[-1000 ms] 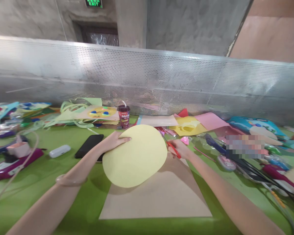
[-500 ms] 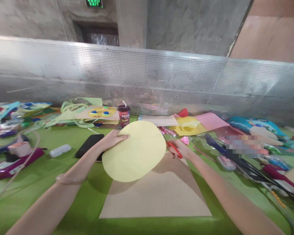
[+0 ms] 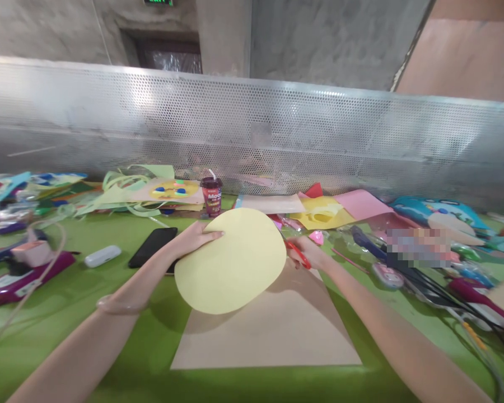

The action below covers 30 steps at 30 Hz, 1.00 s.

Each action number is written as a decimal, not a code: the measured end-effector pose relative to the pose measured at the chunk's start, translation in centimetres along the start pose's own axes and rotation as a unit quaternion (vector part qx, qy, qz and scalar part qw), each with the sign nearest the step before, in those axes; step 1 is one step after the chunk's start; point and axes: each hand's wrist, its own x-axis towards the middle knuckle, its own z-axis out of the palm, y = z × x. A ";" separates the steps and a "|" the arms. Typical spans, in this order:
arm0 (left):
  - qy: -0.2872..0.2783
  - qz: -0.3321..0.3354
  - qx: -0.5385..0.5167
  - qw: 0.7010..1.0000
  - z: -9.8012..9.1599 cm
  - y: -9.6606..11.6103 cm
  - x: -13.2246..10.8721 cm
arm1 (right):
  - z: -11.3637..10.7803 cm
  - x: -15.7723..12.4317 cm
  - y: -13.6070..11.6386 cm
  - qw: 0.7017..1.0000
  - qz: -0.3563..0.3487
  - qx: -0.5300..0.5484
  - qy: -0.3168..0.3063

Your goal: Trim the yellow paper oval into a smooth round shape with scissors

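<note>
A pale yellow rounded sheet of paper (image 3: 235, 263) is pinched at its upper left edge by my left hand (image 3: 197, 239), thumb on top. Red-handled scissors (image 3: 299, 255) are gripped in my right hand (image 3: 307, 253), and their blades lie against the sheet's right edge, mostly hidden by it. Beneath the yellow paper, a beige sheet (image 3: 264, 341) lies flat on the green table (image 3: 143, 347). My left forearm passes in front of a black phone (image 3: 153, 246).
A dark cup with a straw (image 3: 212, 197) stands behind the yellow sheet. Coloured papers (image 3: 363, 206) line the back. At left are a white case (image 3: 103, 256) and a purple power strip (image 3: 29, 280); cables and a pink-and-white device (image 3: 387, 275) lie at right.
The view has tilted slightly downward. My left hand keeps its hold on the yellow sheet, and the scissors in my right hand have barely shifted at its right edge.
</note>
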 end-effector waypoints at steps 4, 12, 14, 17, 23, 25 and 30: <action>-0.007 -0.005 0.006 1.000 0.1 -0.1 0.1 | 0.0 -0.1 -0.2 1.000 0.003 -0.008 0.005; -0.004 -0.008 0.007 1.000 0.1 0.0 0.0 | 0.2 -0.3 -0.8 1.000 0.009 -0.009 0.015; -0.003 -0.008 0.008 1.000 0.2 0.2 -0.1 | 0.1 -0.3 -0.8 1.000 0.007 -0.012 0.013; -0.005 -0.008 0.010 1.000 0.2 0.3 -0.1 | 0.0 -0.2 -0.6 1.000 0.001 -0.022 0.010; -0.003 -0.005 0.032 0.999 0.2 0.2 -0.1 | 0.0 0.1 -0.1 1.000 -0.008 -0.024 0.009; -0.006 -0.004 0.027 1.000 0.2 0.2 -0.1 | 0.1 0.0 -0.2 1.000 -0.009 -0.017 0.007; -0.014 -0.002 0.016 1.000 0.2 -0.1 0.0 | 0.1 0.0 -0.4 1.000 -0.006 -0.023 0.005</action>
